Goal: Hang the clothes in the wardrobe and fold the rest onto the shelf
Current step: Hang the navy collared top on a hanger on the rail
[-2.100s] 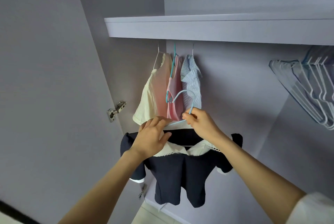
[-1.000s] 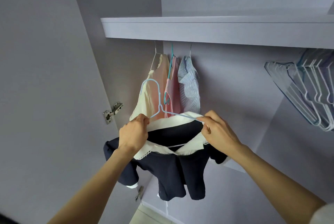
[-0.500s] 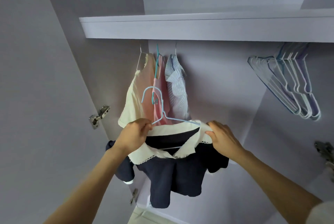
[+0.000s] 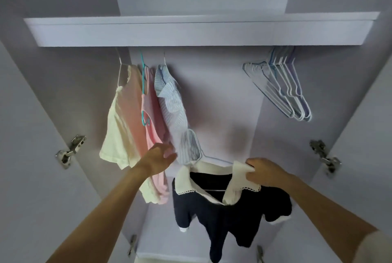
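**Matt panels, soft cloth, bright hinges**

I see a navy top [image 4: 229, 216] of matt cloth; its white collar [image 4: 239, 180] has a lacy edge. The striped shirt [image 4: 174, 110] looks thin and crisp. The shelf [image 4: 191, 33] and wardrobe walls [image 4: 222, 103] are smooth, matt panels. The hinges [image 4: 71, 151] are shiny metal. The empty hangers [image 4: 282, 91] look smoothly coated.

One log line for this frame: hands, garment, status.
left hand: open, at striped shirt | right hand: grip on navy top collar | light blue hanger: not yet hung
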